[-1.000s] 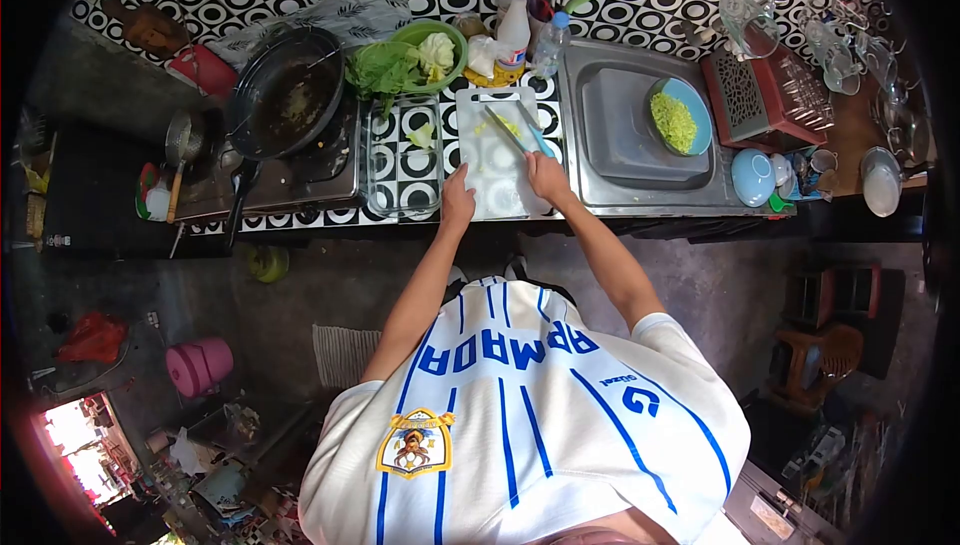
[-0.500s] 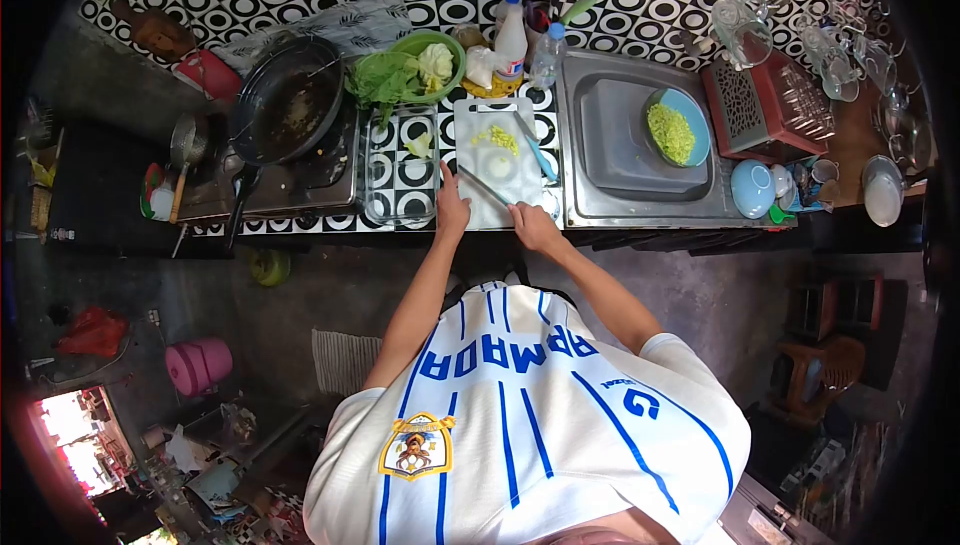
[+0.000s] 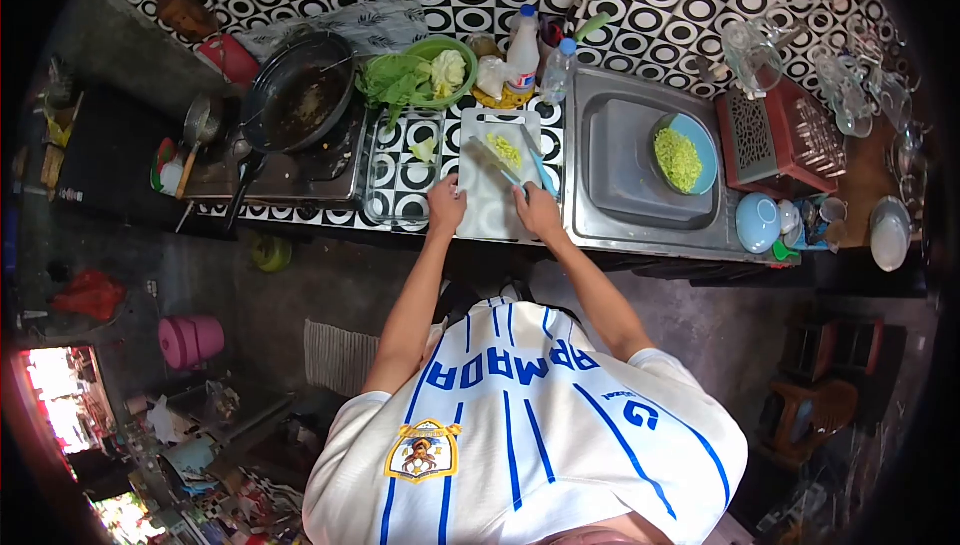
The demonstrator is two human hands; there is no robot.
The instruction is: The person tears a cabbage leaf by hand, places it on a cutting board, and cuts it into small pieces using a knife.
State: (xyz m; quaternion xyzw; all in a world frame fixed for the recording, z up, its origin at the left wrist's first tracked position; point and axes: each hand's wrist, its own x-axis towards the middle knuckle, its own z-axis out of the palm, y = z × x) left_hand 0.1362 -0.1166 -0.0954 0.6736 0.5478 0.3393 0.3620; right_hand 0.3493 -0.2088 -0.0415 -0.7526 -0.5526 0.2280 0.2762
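My right hand (image 3: 538,213) grips a knife (image 3: 497,162), its blade slanting up and left over the white cutting board (image 3: 487,207). Beside the blade lies a small pile of chopped pale green vegetable (image 3: 505,151). At the board's left edge is my left hand (image 3: 447,205), its fingers curled in; whether they hold anything is hidden. A second knife with a light blue handle (image 3: 545,174) lies along the board's right side. Left of the board, a leafy scrap (image 3: 423,151) sits in a clear glass tray (image 3: 385,213).
A green basin (image 3: 466,95) of leafy greens stands behind the tray, with bottles (image 3: 523,50) nearby. To the left, a black wok (image 3: 262,110) rests on the stove. On the right, a blue bowl (image 3: 713,167) of chopped greens sits in the sink (image 3: 585,215).
My right hand has brought the knife up the board, its blade now by the chopped pile. My left hand has drawn back slightly and curled its fingers. The view has tilted a little.
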